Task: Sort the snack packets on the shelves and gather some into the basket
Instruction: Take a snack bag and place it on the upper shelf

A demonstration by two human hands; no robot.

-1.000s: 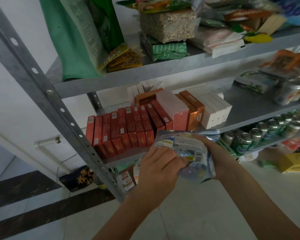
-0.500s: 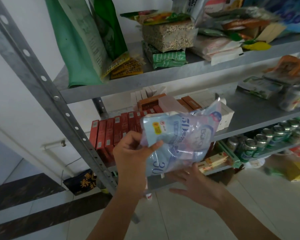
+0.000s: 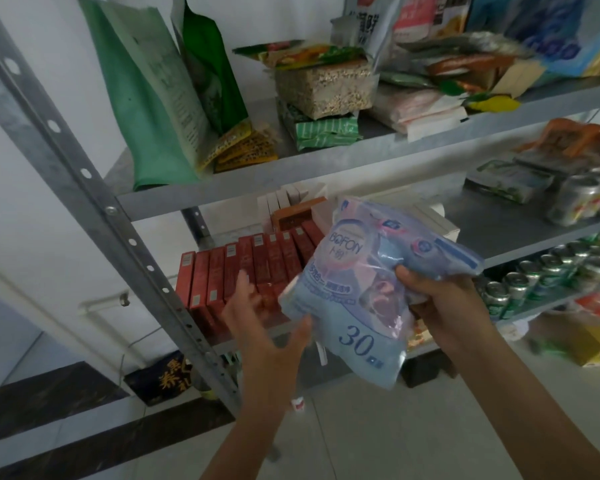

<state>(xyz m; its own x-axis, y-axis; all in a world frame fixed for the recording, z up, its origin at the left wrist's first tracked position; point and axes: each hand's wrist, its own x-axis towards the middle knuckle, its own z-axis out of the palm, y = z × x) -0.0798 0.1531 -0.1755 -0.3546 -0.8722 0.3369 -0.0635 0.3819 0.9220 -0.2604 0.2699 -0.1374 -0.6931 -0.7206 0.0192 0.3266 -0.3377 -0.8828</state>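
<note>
Blue packet point(image 3: 368, 289) held up in front of the metal shelves point(image 3: 499, 230).

At left, a green bag point(image 3: 146, 109) leans on the upper shelf, with a row of red boxes point(image 3: 243, 271) standing below it. The left hand point(image 3: 257, 320) hovers before those boxes, fingers spread and relaxed, thumb just beside the packet's lower left edge; whether it touches cannot be told. The right hand point(image 3: 444, 299) grasps the packet's right side, thumb curled over the front. Green cans point(image 3: 541, 275) line the lower shelf at right.
</note>
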